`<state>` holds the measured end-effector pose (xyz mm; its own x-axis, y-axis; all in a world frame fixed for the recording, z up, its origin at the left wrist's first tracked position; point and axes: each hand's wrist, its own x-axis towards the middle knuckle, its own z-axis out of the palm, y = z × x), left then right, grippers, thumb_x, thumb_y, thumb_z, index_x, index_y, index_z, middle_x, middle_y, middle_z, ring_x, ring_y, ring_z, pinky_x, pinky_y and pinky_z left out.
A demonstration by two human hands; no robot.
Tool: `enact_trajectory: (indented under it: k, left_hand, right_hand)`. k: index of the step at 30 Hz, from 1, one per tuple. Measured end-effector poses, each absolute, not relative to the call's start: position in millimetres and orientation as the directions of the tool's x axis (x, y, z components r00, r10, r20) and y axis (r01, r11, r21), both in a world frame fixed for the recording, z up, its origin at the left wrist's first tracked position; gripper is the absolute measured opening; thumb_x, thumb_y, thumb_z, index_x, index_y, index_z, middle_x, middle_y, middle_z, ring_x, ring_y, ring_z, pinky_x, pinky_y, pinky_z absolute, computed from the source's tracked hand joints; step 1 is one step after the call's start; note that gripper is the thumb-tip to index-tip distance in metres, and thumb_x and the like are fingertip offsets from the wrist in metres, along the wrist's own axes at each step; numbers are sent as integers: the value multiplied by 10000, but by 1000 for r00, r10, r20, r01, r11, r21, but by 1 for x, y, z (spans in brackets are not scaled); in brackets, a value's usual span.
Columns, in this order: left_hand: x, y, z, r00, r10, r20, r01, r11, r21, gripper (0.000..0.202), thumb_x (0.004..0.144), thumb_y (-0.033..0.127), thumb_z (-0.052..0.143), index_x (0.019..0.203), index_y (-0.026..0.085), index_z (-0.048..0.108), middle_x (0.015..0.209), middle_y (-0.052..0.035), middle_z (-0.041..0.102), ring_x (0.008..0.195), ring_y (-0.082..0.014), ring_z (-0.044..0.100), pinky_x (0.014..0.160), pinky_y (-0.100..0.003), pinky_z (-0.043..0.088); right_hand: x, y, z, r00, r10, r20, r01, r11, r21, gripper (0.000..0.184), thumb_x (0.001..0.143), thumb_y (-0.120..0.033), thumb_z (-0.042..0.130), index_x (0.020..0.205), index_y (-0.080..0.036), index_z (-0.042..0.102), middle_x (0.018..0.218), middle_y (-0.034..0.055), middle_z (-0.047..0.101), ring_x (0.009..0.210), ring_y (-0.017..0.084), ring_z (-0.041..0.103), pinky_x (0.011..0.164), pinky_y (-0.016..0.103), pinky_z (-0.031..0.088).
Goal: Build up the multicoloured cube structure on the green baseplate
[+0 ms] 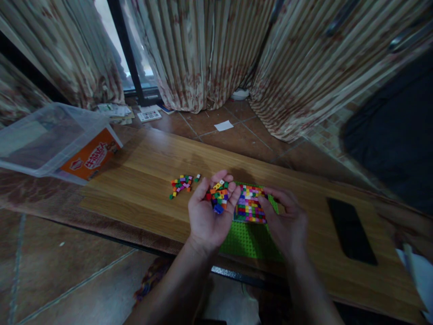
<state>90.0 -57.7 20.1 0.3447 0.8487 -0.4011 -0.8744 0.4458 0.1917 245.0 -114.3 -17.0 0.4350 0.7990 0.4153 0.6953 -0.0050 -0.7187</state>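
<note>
Wooden surface (142,180), dim room. L hand (208,216) grip is cupping loose bricks (219,195) beside baseplate (248,241) at near edge; R hand (287,221) grip is touching it, contents unclear. Risk: palm tilting, bricks spilling off edge.

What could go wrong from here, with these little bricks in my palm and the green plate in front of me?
1. The bricks lie loose in your cupped left hand; a tilt might spill them to the floor.
2. The green plate sits close to the near edge of the board, so pressing with your right hand may slide it off.
3. The loose pile nearby could get knocked and scattered.
</note>
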Motion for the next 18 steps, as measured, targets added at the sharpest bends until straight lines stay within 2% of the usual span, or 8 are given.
enact_trajectory:
  k: [3, 11, 18]
  left_hand:
    - [90, -57, 20, 350, 851, -391, -873, 448, 192, 373, 940, 319, 437, 840, 120, 736, 813, -68, 703, 718, -121, 645, 817, -281, 539]
    - [89, -59, 20, 353, 857, -376, -872, 447, 201, 371, 938, 331, 444, 846, 120, 735, 829, -67, 696, 732, -118, 640, 832, -284, 530]
    - [90, -61, 19, 368, 854, -369, -868, 457, 194, 356, 932, 343, 465, 864, 123, 736, 852, -64, 701, 750, -122, 641, 859, -295, 527]
  right_hand:
    - [243, -110, -21, 506, 783, 362, 618, -36, -785, 184, 809, -330, 683, 942, -215, 740, 1040, 69, 701, 1011, 225, 645, 939, 432, 498]
    - [244, -105, -30, 622, 759, 190, 339, -42, -940, 198, 720, -321, 753, 883, -208, 751, 1009, 53, 688, 920, 196, 664, 861, 388, 540]
    - [242, -103, -29, 629, 758, 172, 319, -50, -946, 205, 692, -330, 771, 844, -194, 746, 971, 51, 677, 894, 187, 652, 859, 383, 540]
